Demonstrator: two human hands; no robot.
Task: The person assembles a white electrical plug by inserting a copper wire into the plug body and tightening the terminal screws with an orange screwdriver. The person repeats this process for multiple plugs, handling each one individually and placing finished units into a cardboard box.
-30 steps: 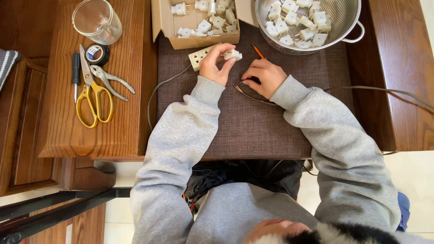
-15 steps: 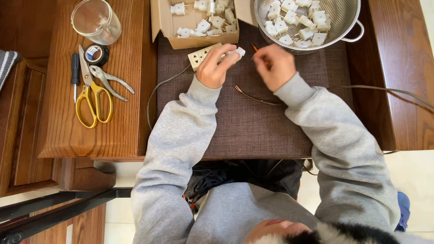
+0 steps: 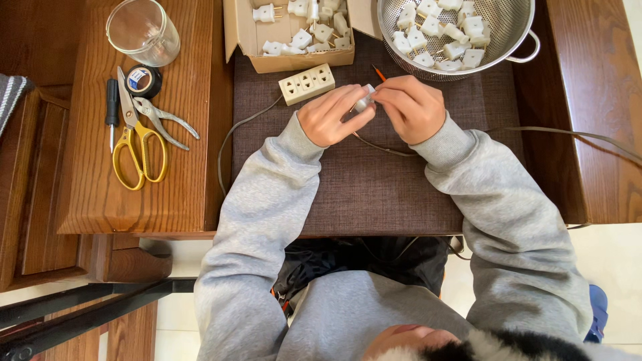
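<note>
My left hand [image 3: 329,115] pinches a small white plug [image 3: 365,98] above the brown mat [image 3: 374,187]. My right hand [image 3: 411,107] is closed against the same plug from the right and grips a thin orange-tipped tool [image 3: 378,72] that sticks out above the fingers. A grey cable [image 3: 388,150] runs from under my hands across the mat to the right. A white power strip [image 3: 307,83] lies just left of my left hand, with its own cable curving down the mat's left side.
A cardboard box [image 3: 294,60] with several white plugs and a metal colander [image 3: 461,40] holding more stand at the back. On the wooden side table [image 3: 100,194] at left lie yellow scissors [image 3: 137,150], pliers [image 3: 160,119], a black screwdriver [image 3: 112,110], tape [image 3: 143,80] and a glass [image 3: 142,30].
My right hand has risen from the mat and closed in on the plug held by my left hand; both hands now meet at the plug, a little farther right.
</note>
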